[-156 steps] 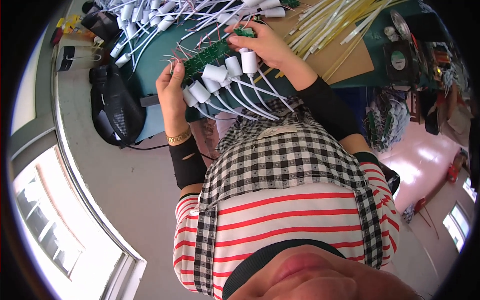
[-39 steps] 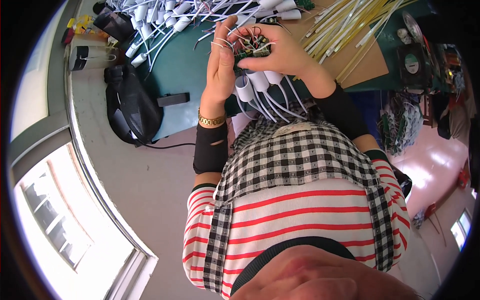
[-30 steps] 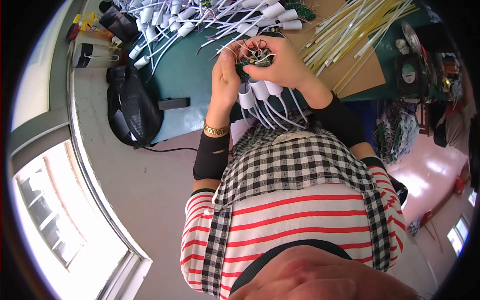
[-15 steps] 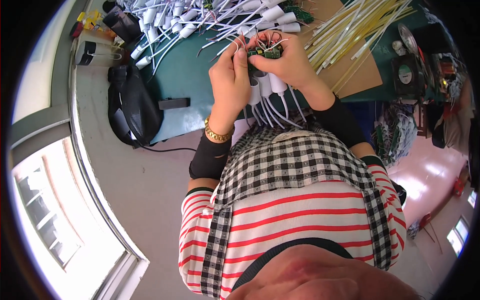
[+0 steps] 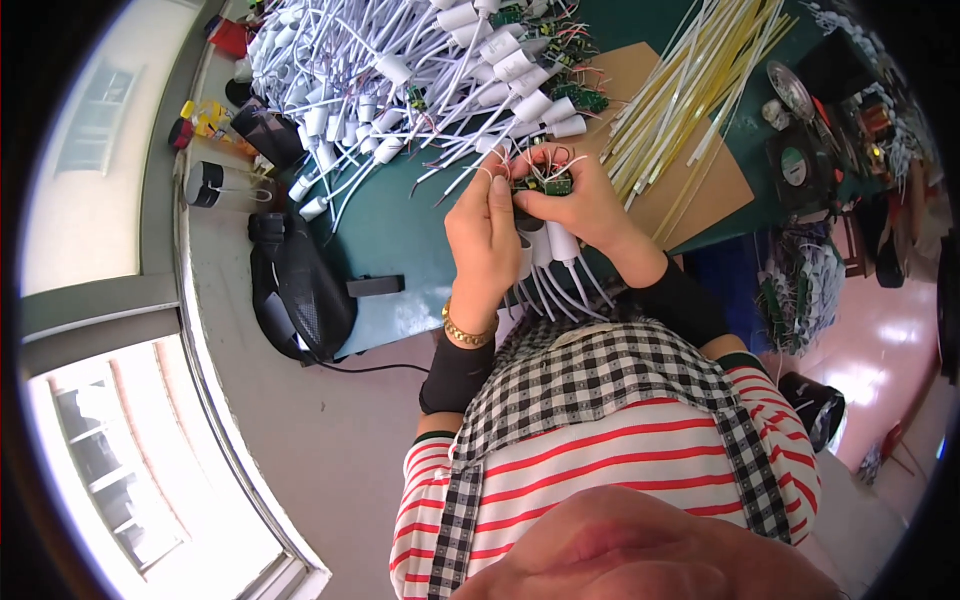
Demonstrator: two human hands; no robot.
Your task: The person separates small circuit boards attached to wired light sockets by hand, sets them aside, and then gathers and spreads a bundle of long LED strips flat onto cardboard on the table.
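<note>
In front of my chest, near the table's front edge, both hands meet. My right hand (image 5: 592, 205) is closed around small green circuit boards (image 5: 556, 186) with thin red, black and white wires sticking up. Beside it, my left hand (image 5: 482, 238) pinches thin wires (image 5: 497, 166) between thumb and fingertips; their ends are too small to make out. Below the hands hang several white cylinders (image 5: 562, 243), their white cables (image 5: 572, 287) drooping toward the checked apron. My fingers partly hide the boards.
A large heap of white cylinders with cables (image 5: 395, 68) covers the far left of the green table (image 5: 400, 235). Yellow and white strips (image 5: 690, 100) lie on brown cardboard (image 5: 705, 195) at right. A black mesh-covered object (image 5: 310, 290) and dark bar (image 5: 375, 286) sit at left.
The head view has shifted, so the table and hands appear lower and more of the heap shows. Both hands keep nearly the same hold on the boards and wires.
</note>
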